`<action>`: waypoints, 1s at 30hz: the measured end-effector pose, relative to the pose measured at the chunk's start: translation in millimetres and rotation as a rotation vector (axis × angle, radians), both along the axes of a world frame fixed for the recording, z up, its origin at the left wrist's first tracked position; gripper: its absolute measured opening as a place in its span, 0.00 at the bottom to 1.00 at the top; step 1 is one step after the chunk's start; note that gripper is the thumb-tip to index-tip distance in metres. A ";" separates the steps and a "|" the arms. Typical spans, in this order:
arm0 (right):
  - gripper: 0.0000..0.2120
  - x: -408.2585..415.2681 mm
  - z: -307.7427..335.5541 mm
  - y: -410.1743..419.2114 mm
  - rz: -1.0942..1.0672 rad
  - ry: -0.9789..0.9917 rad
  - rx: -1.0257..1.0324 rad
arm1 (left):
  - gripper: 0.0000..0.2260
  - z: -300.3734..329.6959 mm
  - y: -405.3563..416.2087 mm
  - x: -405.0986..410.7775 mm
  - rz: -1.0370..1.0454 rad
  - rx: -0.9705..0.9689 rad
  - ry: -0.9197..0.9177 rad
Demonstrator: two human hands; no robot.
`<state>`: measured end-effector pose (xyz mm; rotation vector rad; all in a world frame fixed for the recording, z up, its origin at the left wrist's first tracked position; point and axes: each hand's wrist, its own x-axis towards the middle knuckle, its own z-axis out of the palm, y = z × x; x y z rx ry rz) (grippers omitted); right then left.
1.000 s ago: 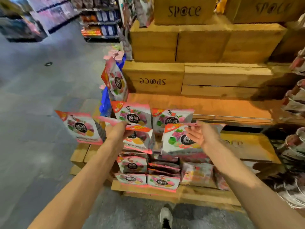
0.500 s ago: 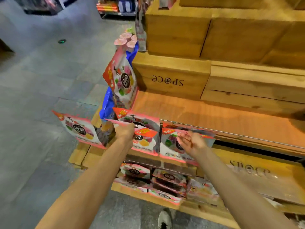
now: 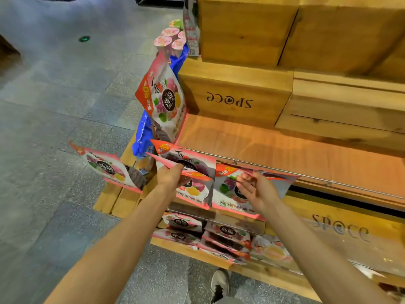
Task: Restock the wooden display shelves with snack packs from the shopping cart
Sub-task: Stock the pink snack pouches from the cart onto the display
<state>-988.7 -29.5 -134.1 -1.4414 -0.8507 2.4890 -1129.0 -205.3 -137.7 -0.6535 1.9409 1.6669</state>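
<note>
Left hand (image 3: 173,177) closed on top edge of pink-and-white fruit-printed snack pack (image 3: 192,185), at front rail of orange wooden display shelf (image 3: 285,148). Right hand (image 3: 256,189) fingers loosely spread, touching neighbouring identical pack (image 3: 228,194) just beside.

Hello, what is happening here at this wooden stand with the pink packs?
A person is stocking a wooden display shelf with pink snack packs. The left hand grips the top edge of one pack at the shelf's metal rail. The right hand, fingers loosely open, is at the top of the neighbouring pack. Another pack sticks out to the left, and more packs lie on the lower tier. Most of the shelf board is bare.
</note>
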 end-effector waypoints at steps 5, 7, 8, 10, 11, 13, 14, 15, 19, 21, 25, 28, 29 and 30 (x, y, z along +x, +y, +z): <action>0.09 6.5 4.3 -11.7 0.135 -0.007 0.168 | 0.10 17.9 3.5 11.6 -0.149 0.041 -0.083; 0.08 11.5 5.7 -21.1 0.229 -0.011 0.242 | 0.13 25.4 1.3 19.9 -0.239 0.032 -0.093; 0.09 15.2 7.2 -26.8 0.266 -0.005 0.260 | 0.13 28.1 -0.8 24.8 -0.281 0.024 -0.085; 0.11 23.0 9.8 -36.6 0.297 -0.001 0.279 | 0.12 32.7 -5.5 34.7 -0.333 0.015 -0.075; 0.12 27.1 12.0 -41.1 0.295 -0.001 0.293 | 0.11 35.7 -7.9 39.5 -0.353 0.015 -0.074; 0.12 34.7 17.9 -50.3 0.288 -0.006 0.337 | 0.10 40.3 -13.1 48.1 -0.403 0.017 -0.072; 0.12 38.4 22.6 -55.1 0.283 -0.008 0.360 | 0.09 41.3 -16.0 51.2 -0.435 0.015 -0.065; 0.12 42.2 27.8 -59.8 0.271 -0.019 0.384 | 0.09 43.0 -19.2 54.2 -0.466 0.011 -0.053; 0.10 65.2 56.6 -79.1 0.188 -0.024 0.500 | 0.09 52.6 -27.3 68.7 -0.591 -0.013 0.007; 0.09 82.8 68.2 -87.6 0.148 -0.021 0.598 | 0.09 61.5 -27.7 81.8 -0.640 -0.014 0.064; 0.11 126.7 87.2 -97.6 0.028 -0.021 0.741 | 0.08 81.9 -22.6 119.1 -0.781 0.062 0.219; 0.13 170.5 106.3 -100.6 -0.055 -0.081 0.813 | 0.05 102.4 -7.7 158.4 -0.879 0.124 0.336; 0.13 187.2 111.4 -101.0 -0.089 -0.089 0.827 | 0.05 107.7 -0.3 173.3 -0.894 0.165 0.356; 0.12 206.2 116.7 -101.5 -0.132 -0.092 0.833 | 0.06 114.6 8.0 191.5 -0.899 0.223 0.354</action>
